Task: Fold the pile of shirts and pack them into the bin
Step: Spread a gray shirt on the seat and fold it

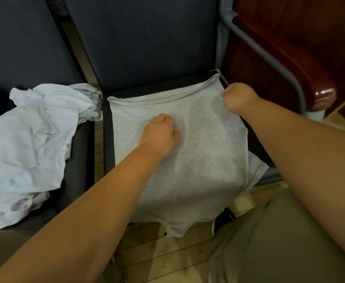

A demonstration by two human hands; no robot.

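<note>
On chair seat (pixel 108 139), shirt (pixel 198 160) under left grip (pixel 159 133), right grip (pixel 236 99) pinching corner

I have one shirt (pixel 198 160) spread over the right seat (pixel 108 139), its near edge hanging off the front; the pile (pixel 24 150) sits on the left seat (pixel 78 160), beside it

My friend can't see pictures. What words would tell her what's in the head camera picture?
A person's hands work on a grey shirt spread on a dark chair seat: the right hand pinches its far right edge, the left hand rests curled on its middle. A crumpled pile of pale shirts lies on the next seat to the left.
</note>
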